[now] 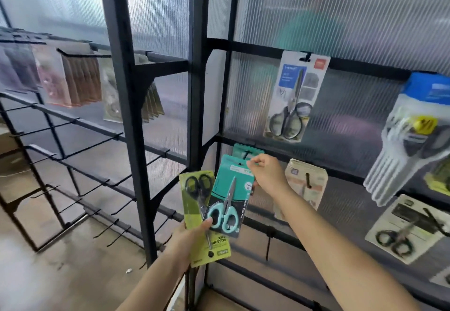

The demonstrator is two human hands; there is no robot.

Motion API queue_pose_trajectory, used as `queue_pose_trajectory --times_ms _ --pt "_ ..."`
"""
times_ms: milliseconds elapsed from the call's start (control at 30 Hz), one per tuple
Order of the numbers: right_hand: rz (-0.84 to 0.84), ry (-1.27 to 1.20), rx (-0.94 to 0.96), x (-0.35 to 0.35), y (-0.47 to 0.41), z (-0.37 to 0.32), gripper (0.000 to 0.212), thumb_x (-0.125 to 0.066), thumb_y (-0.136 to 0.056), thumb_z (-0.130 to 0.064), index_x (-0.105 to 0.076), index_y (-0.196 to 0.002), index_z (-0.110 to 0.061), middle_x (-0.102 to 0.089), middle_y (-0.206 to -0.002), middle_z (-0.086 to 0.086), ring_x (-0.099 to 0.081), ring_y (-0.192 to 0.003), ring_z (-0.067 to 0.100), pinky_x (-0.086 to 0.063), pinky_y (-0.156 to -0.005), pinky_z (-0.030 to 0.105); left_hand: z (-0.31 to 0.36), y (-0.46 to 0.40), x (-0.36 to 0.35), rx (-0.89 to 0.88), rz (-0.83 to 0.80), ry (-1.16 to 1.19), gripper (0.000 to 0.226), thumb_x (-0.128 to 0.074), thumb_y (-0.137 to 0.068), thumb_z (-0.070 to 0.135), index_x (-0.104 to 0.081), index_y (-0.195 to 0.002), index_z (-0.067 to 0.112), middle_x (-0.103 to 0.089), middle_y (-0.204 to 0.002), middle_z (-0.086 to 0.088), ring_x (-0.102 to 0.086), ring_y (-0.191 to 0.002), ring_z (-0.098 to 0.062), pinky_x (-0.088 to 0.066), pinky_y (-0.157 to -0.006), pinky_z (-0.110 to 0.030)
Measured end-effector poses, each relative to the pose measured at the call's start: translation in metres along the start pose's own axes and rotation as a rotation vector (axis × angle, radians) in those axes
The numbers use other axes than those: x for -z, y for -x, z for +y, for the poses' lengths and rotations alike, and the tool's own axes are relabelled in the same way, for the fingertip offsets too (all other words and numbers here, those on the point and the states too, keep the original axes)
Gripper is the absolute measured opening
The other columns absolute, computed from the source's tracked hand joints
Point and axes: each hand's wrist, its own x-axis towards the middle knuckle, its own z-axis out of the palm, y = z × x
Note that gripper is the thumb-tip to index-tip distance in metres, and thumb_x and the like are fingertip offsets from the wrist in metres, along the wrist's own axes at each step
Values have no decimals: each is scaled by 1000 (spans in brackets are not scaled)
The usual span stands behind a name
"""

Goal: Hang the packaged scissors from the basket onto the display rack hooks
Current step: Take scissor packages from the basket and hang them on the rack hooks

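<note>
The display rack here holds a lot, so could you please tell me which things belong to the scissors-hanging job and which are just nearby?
Job in hand:
teal scissors pack
yellow-green scissors pack
right hand
left hand
hook

Just nearby:
grey scissors pack
brown packets

Honestly can't read most of the print here, the small text on the teal scissors pack (230, 196) is just mush. The yellow-green pack (194, 215) sits partly behind it, and the left hand (187, 237) covers its lower left side. Another teal card (243, 151) peeks out behind, mostly hidden. The packets hanging far left (65, 79) are a blur, no idea what's in them. The white and blue pack (411, 137) on the right runs off the frame edge.
</note>
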Motion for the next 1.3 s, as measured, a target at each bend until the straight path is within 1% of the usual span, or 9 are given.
queue_pose_trajectory --times_ms 133,233,300,400,600,800,1000,1133,1300 --pt "-26 41 22 -3 -16 15 6 -56 -92 -19 -60 -91 -16 -62 -92 -1 -62 -93 20 -55 -82 45 -3 -16 -9 7 18 9 21 -63 -89 15 -62 -108 6 -73 -92 -17 -69 -84 -36 -57 -77 -47" --pt "14 97 62 -1 -23 24 9 -56 -92 -20 -63 -93 -14 -65 -97 0 -60 -90 13 -48 -74 27 -5 -27 -14 8 19 -21 29 -67 -86 17 -62 -111 4 -72 -96 -17 -69 -88 -37 -56 -80 -50" --pt "65 144 94 -1 -28 28 14 -56 -93 -20 -66 -95 -11 -67 -95 0 -61 -89 14 -42 -68 23 -4 -33 -21 23 16 -29 28 -68 -85 18 -63 -110 6 -72 -97 -17 -69 -89 -37 -54 -81 -54" --pt "137 238 123 -2 -37 27 19 -54 -94 -21 -66 -99 -8 -67 -93 1 -62 -88 17 -38 -64 24 -2 -38 -29 10 28 -20 21 -68 -85 16 -63 -103 7 -73 -93 -17 -70 -85 -36 -55 -80 -52" --pt "211 278 141 -5 -48 28 19 -52 -95 -20 -64 -100 -5 -69 -89 8 -63 -77 24 -48 -65 35 0 -42 -29 11 82 -72 25 -68 -85 21 -61 -103 6 -73 -91 -15 -71 -81 -33 -58 -68 -41" --pt "193 369 139 -3 -51 29 26 -50 -97 -25 -61 -109 -5 -68 -91 10 -54 -70 19 -41 -60 31 6 -31 -17 -4 142 -186 21 -67 -87 19 -62 -100 4 -71 -89 -14 -69 -75 -27 -55 -62 -31" --pt "128 481 221 -1 -28 25 34 -51 -96 -26 -52 -120 -3 -63 -106 12 -60 -94 28 -45 -71 33 7 -11 -7 -31 249 -294 8 -67 -87 18 -60 -85 13 -68 -85 -8 -64 -76 -24 -48 -68 -32" --pt "75 503 264 3 2 16 31 -50 -96 -19 -47 -122 -4 -57 -113 10 -56 -103 27 -47 -79 36 5 13 -2 -52 333 -375 13 -65 -88 17 -58 -96 10 -63 -82 -6 -59 -75 -22 -45 -64 -30" --pt "-55 604 460 14 65 -3 43 -45 -97 -17 -38 -139 -8 -47 -137 10 -47 -121 28 -44 -93 38 2 53 -4 -186 262 -642 7 -64 -89 17 -58 -88 14 -59 -75 -1 -57 -71 -16 -41 -57 -25"
